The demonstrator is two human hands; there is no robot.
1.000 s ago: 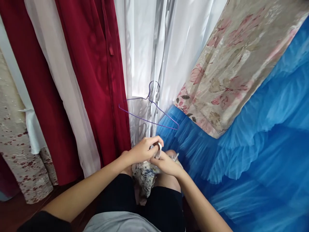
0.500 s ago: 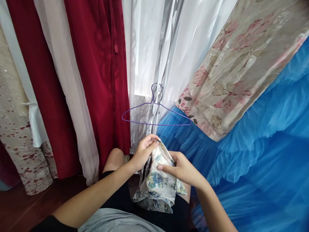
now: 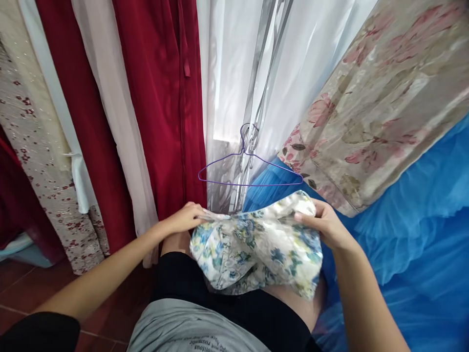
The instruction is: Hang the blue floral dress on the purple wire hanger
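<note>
A blue tulle dress [image 3: 421, 220] is seen at the right and a red dress [image 3: 157, 98] at the left. A floral cloth [image 3: 256, 239] is held spread over the lap, just below a purple wire hanger [image 3: 234, 184]. Its edges are gripped by the closed fingers of the left hand [image 3: 185, 218] and the right hand [image 3: 326, 222].

Red dress [image 3: 161, 98] & blue tulle [image 3: 421, 234]

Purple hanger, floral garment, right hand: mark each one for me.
purple hanger [image 3: 252, 185]: head view, on its bottom wire.
floral garment [image 3: 256, 239]: head view, middle of the spread cloth.
right hand [image 3: 326, 224]: head view, back of the hand gripping the cloth's edge.
</note>
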